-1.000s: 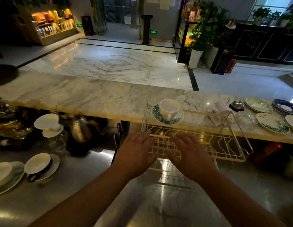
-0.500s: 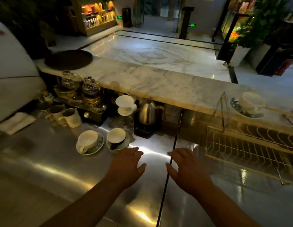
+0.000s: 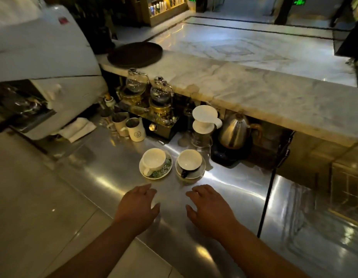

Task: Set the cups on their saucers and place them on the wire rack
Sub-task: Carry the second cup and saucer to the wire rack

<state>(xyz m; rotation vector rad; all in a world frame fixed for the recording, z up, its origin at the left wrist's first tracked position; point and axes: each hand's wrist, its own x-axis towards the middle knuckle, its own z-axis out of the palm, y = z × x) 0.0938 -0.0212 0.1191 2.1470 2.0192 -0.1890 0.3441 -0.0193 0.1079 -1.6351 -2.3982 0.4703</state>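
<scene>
Two cups are being shown seated on saucers on the steel counter [image 3: 106, 177]: the white cup [image 3: 154, 159] on a leaf-patterned saucer [image 3: 165, 171], the dark-handled cup [image 3: 189, 159] just right of it. Bare counter is being left before them, where the left hand [image 3: 138, 207] and right hand [image 3: 210, 209] are being held spread, empty.

Two bare forearms, no sleeves in view; left hand [image 3: 138, 208], right hand [image 3: 209, 210], seemingly without rings

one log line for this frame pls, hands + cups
left hand: empty, open | right hand: empty, open | white cup on leaf saucer | dark-handled cup on saucer | neither touched
</scene>
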